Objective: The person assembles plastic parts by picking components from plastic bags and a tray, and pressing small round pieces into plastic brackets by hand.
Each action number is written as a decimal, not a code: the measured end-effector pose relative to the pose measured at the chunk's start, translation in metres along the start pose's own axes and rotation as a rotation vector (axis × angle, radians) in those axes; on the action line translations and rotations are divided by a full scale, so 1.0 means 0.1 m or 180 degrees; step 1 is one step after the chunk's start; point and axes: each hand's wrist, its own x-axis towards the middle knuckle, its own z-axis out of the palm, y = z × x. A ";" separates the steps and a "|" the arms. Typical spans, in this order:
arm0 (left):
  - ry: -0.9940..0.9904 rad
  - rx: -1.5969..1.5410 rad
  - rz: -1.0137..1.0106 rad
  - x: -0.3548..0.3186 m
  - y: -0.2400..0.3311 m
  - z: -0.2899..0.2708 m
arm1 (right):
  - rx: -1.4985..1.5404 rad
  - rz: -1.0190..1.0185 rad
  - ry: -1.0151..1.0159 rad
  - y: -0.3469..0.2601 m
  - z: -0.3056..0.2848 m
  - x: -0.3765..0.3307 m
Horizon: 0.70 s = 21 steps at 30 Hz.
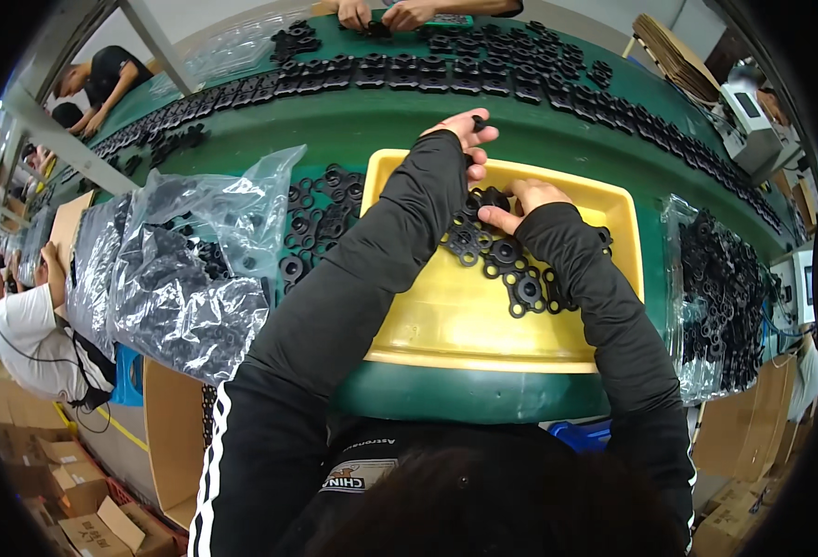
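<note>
- Head view: at the green conveyor table's [363, 139] left edge, clear bags of black plastic parts [181, 288] lie slumped, with loose parts [321, 209] beside them.
- Your left hand [469, 139] hovers past the yellow tray's [446, 325] far rim, pinching a small black piece [479, 122].
- Your right hand [520, 200] pinches a black lobed knob [494, 198] over the tray; more knobs [511, 269] lie beneath.
- You look mid-assembly; next, bring the small piece squarely to the knob.
</note>
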 end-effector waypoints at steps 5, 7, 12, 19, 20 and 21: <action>-0.0116 0.0089 0.0121 -0.03 0.03 -0.08 | -0.0034 -0.0230 0.0215 0.10 0.06 0.03; -0.0155 0.0143 0.0157 -0.03 0.03 -0.09 | -0.0059 -0.0289 0.0266 0.11 0.03 0.03; -0.0371 -0.0067 0.0223 -0.04 0.04 -0.10 | 0.3662 0.0857 0.0322 0.10 -0.27 -0.01; -0.0623 -0.0050 0.0055 -0.09 -0.03 -0.01 | 0.5419 -0.0152 0.0417 0.20 -0.33 0.02; -0.0634 0.0016 0.0087 -0.10 -0.04 -0.01 | 0.5511 -0.0207 0.0383 0.18 -0.33 0.02; -0.0644 0.0082 0.0121 -0.10 -0.05 0.00 | 0.5602 -0.0263 0.0346 0.16 -0.33 0.02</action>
